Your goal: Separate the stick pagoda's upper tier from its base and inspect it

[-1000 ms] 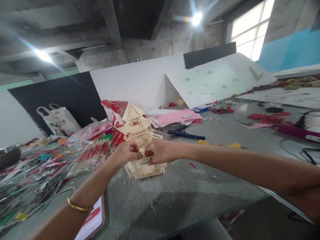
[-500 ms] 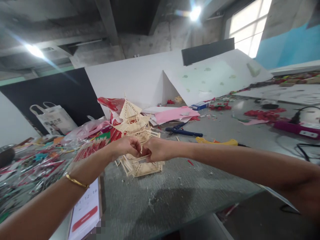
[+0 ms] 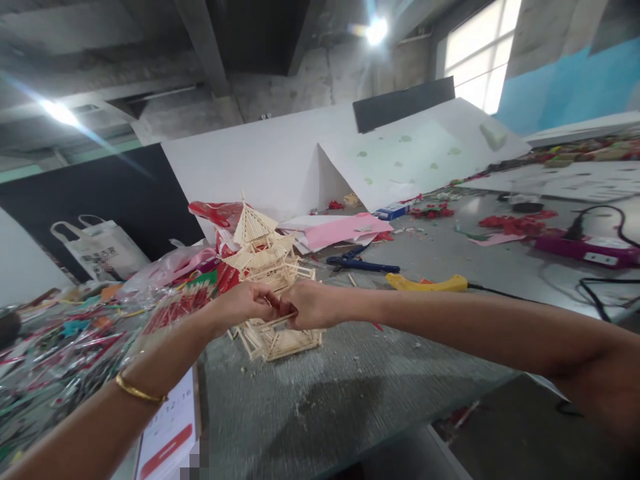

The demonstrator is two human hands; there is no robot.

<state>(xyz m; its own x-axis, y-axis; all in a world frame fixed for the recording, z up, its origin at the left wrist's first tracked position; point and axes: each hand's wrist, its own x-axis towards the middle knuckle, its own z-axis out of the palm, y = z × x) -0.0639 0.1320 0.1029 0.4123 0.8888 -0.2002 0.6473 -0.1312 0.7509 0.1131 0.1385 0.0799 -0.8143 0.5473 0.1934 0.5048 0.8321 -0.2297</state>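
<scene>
A pagoda-shaped model (image 3: pixel 254 227) built of thin pale wooden sticks stands on the grey table, with tiered roofs and a wider base. My left hand (image 3: pixel 253 301), a gold bangle on its wrist, is closed in a pinch at the front of the model; its fingertips hide what is between them. Close against it, my right hand (image 3: pixel 311 304) is closed too, its curled fingers on a thin wooden stick (image 3: pixel 276 321) low in front of the tower. The hands cover the model's middle tiers.
Blue-handled pliers (image 3: pixel 367 264) and a yellow glue gun (image 3: pixel 427 284) with a cord lie to the right. Further off is a purple power strip (image 3: pixel 583 252). A lit phone screen (image 3: pixel 170 427) is below my left forearm. Plastic-wrapped craft pieces (image 3: pixel 75 353) cover the left side.
The view has shifted slightly, so everything sits a little further left. Both hands stay pinched together at the model, with only a slight movement of the fingers.
</scene>
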